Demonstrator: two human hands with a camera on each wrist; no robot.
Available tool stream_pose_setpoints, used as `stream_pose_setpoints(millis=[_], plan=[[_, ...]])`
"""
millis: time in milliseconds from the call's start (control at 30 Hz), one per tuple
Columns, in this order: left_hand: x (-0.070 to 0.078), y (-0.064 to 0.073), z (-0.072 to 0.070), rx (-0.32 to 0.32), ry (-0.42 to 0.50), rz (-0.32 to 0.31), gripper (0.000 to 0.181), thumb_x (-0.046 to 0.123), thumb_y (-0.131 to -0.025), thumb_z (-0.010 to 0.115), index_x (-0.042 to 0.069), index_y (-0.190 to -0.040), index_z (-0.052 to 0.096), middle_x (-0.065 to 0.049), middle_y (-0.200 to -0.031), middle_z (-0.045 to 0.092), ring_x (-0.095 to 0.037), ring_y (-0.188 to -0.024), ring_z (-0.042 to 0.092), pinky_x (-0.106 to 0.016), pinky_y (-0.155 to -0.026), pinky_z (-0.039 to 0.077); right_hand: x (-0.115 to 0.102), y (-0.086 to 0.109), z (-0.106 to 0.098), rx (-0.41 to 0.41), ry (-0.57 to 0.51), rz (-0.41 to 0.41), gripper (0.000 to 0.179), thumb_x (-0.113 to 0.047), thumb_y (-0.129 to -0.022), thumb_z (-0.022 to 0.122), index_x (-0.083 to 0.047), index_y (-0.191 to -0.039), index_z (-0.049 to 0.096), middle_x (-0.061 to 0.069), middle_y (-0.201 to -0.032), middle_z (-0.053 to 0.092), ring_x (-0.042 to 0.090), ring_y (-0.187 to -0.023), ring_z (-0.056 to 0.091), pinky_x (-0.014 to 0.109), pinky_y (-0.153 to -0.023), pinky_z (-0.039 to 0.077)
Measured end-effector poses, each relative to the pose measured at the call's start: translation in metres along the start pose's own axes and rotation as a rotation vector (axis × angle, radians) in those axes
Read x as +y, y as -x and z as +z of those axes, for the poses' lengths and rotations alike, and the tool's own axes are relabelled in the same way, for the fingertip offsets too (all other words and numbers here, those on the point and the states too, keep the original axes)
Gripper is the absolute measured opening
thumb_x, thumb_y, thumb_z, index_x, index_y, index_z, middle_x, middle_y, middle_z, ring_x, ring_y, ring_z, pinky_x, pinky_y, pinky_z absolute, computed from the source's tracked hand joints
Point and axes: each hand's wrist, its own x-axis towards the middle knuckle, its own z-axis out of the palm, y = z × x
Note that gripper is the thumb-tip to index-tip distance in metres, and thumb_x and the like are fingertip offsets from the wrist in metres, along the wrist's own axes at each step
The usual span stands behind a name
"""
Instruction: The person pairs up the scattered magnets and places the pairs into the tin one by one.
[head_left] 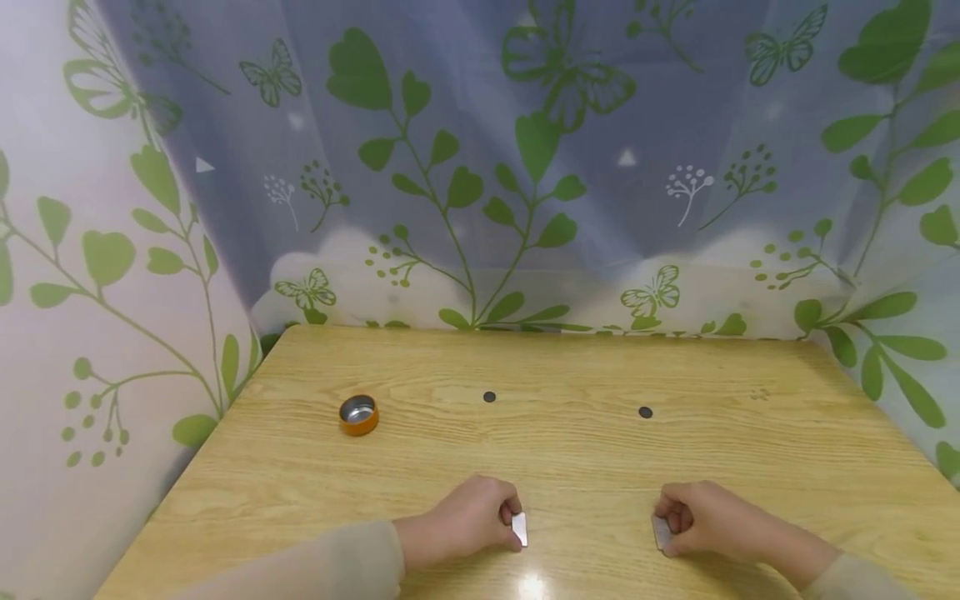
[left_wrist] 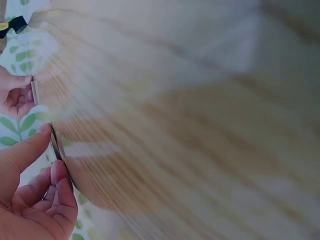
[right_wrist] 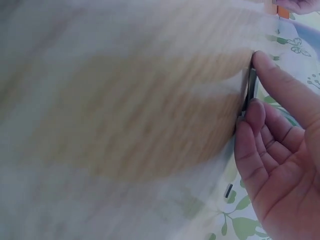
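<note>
Metal piece (head_left: pixel 520 530) and second metal piece (head_left: pixel 661 533) were clamped in the grip of left hand (head_left: pixel 477 517) and right hand (head_left: pixel 711 518) respectively, at the wood-grained bench (head_left: pixel 585 467), before a leafy butterfly curtain (head_left: pixel 465 125).

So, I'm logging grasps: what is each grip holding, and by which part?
The left grip pinches a small silvery piece, the right grip a small grey piece, both by opposite ends.

silvery piece (head_left: pixel 521 530): partly hidden by left hand (head_left: pixel 474 515) | tabletop (left_wrist: pixel 125 170), wrist views: blurred
</note>
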Motion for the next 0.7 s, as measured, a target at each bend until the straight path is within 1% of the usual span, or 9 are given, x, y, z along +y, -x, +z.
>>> stream_pose_setpoints(millis=[133, 333, 533, 700], plan=[[0.002, -0.001, 0.000, 0.001, -0.016, 0.015, 0.025, 0.019, -0.068, 0.084, 0.009, -0.083, 0.067, 0.013, -0.068, 0.052, 0.000, -0.064, 0.047, -0.016, -0.064, 0.043, -0.003, -0.004, 0.001, 0.005, -0.004, -0.023, 0.030, -0.026, -0.074, 0.078, -0.008, -0.091, 0.061, -0.009, -0.077, 0.055, 0.002, -0.068, 0.050, 0.023, -0.058, 0.046], [0.003, -0.003, 0.002, 0.002, -0.042, 0.017, 0.024, 0.019, -0.068, 0.084, 0.009, -0.083, 0.067, 0.013, -0.068, 0.051, 0.000, -0.064, 0.046, -0.016, -0.064, 0.043, -0.006, -0.009, 0.002, 0.009, -0.003, -0.042, 0.029, -0.025, -0.074, 0.078, -0.008, -0.089, 0.061, -0.009, -0.076, 0.055, 0.001, -0.067, 0.050, 0.023, -0.058, 0.046], [0.007, -0.006, 0.003, 0.009, -0.090, 0.027, 0.023, 0.021, -0.068, 0.084, 0.011, -0.081, 0.066, 0.014, -0.066, 0.050, 0.000, -0.064, 0.045, -0.016, -0.065, 0.042, -0.009, -0.011, 0.003, 0.009, 0.000, -0.022, 0.029, -0.025, -0.073, 0.079, -0.009, -0.088, 0.060, -0.008, -0.075, 0.054, 0.002, -0.066, 0.049, 0.023, -0.057, 0.045], [0.011, -0.008, 0.004, 0.007, -0.099, 0.021, 0.023, 0.021, -0.068, 0.084, 0.012, -0.080, 0.066, 0.014, -0.066, 0.050, -0.001, -0.064, 0.044, -0.016, -0.065, 0.041, -0.009, -0.013, 0.004, 0.006, -0.002, -0.024, 0.029, -0.025, -0.073, 0.079, -0.009, -0.088, 0.060, -0.008, -0.075, 0.055, 0.002, -0.067, 0.049, 0.023, -0.058, 0.046]])
